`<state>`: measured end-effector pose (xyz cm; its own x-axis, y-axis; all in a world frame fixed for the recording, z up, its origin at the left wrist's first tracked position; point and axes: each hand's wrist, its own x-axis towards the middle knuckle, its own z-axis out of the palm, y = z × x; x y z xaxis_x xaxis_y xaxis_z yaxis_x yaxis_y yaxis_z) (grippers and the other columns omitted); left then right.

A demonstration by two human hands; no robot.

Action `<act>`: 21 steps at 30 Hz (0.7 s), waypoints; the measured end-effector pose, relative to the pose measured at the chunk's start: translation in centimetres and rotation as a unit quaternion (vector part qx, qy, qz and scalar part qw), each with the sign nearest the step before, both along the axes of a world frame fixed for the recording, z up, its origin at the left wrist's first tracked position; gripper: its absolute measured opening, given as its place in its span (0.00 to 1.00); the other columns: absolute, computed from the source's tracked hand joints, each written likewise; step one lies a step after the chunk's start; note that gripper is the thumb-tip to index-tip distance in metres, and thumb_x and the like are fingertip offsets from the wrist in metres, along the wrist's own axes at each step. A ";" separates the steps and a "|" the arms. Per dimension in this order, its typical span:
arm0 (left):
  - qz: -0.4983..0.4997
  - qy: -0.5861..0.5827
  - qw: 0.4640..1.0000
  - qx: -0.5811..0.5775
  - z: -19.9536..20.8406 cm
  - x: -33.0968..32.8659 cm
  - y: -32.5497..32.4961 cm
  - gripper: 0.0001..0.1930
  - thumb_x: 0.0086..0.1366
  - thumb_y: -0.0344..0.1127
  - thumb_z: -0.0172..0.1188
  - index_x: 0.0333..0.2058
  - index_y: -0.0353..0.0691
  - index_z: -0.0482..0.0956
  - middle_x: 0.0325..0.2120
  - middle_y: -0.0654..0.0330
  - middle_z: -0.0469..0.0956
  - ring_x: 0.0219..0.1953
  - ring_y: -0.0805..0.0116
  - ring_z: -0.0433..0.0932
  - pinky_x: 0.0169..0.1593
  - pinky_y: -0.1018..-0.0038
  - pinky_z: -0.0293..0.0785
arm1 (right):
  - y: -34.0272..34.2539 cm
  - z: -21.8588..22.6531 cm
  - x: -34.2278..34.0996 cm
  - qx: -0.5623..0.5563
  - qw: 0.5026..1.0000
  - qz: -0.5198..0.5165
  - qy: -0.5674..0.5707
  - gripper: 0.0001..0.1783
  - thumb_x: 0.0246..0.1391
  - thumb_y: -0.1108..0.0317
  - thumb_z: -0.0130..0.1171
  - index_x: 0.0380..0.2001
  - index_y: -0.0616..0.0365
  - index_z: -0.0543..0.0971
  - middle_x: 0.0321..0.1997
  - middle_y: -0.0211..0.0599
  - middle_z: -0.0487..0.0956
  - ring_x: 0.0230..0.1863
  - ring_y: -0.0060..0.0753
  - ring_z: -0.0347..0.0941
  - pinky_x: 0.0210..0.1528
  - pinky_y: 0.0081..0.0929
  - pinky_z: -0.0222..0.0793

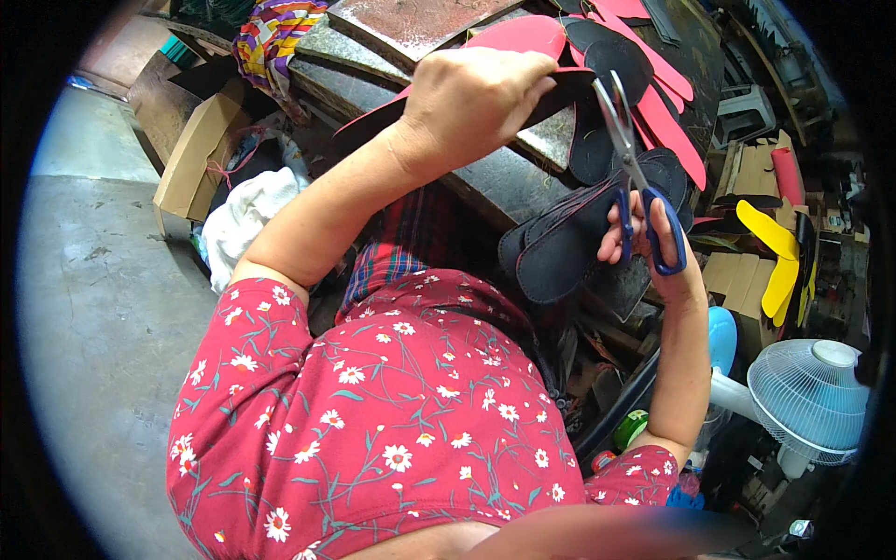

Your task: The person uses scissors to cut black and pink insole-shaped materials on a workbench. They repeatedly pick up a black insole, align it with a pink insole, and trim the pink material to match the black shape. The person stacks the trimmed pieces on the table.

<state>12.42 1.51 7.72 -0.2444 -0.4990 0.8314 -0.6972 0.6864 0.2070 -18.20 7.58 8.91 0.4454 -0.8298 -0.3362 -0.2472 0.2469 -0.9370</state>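
Observation:
My left hand point(471, 101) is closed in a pinch on a black insole point(381, 119) with a pink edge, raised over the work table. Part of that insole is hidden behind the hand. My right hand point(665, 233) grips scissors point(620, 131) by their dark blue handles, fingers through the loops. The blades point up and stand slightly apart, tips close to the right end of the held insole. Below the scissors lies a stack of black insoles point(558, 254) with stitched edges. Pink insoles point(674, 149) and more black insoles point(611, 58) lie beyond.
Worn slabs point(411, 26) cover the table's far side. Left of it stand a cardboard box point(199, 159) and a white cloth point(250, 219). A fan point(807, 397) is at the lower right, below yellow sole-shaped pieces point(775, 271). A white plastic stool point(747, 114) stands farther off.

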 end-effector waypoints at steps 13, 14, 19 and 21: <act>0.014 0.005 0.997 0.074 0.2 1.2 2.0 0.09 0.64 0.41 0.62 0.37 0.44 0.83 0.25 0.54 0.82 0.27 0.52 0.82 0.30 0.62 0.78 | -1.8 0.5 2.4 0.049 0.997 -0.054 0.031 0.35 0.63 0.31 0.47 0.34 0.58 0.75 0.18 0.39 0.79 0.18 0.23 0.74 0.24 0.17 0.67; 0.009 0.016 0.995 0.095 0.2 1.4 2.2 0.09 0.64 0.40 0.62 0.38 0.43 0.83 0.25 0.54 0.82 0.27 0.54 0.82 0.30 0.64 0.78 | -1.8 0.6 2.3 0.037 0.997 -0.051 0.042 0.34 0.62 0.32 0.49 0.34 0.59 0.75 0.17 0.38 0.78 0.18 0.23 0.74 0.24 0.16 0.67; -0.168 0.191 0.921 0.295 -0.2 1.4 2.3 0.11 0.66 0.38 0.61 0.42 0.38 0.83 0.27 0.56 0.83 0.29 0.70 0.82 0.35 0.72 0.76 | -0.8 0.4 3.1 -0.007 0.994 -0.098 0.054 0.34 0.62 0.34 0.52 0.39 0.60 0.75 0.21 0.37 0.79 0.20 0.22 0.74 0.25 0.15 0.65; -0.287 0.247 0.807 0.453 -0.7 0.5 2.6 0.10 0.70 0.33 0.59 0.48 0.37 0.77 0.32 0.66 0.79 0.37 0.84 0.74 0.41 0.83 0.73 | 0.1 0.6 3.8 -0.050 0.994 -0.095 -0.013 0.26 0.58 0.46 0.63 0.43 0.59 0.75 0.29 0.32 0.79 0.27 0.19 0.73 0.32 0.16 0.65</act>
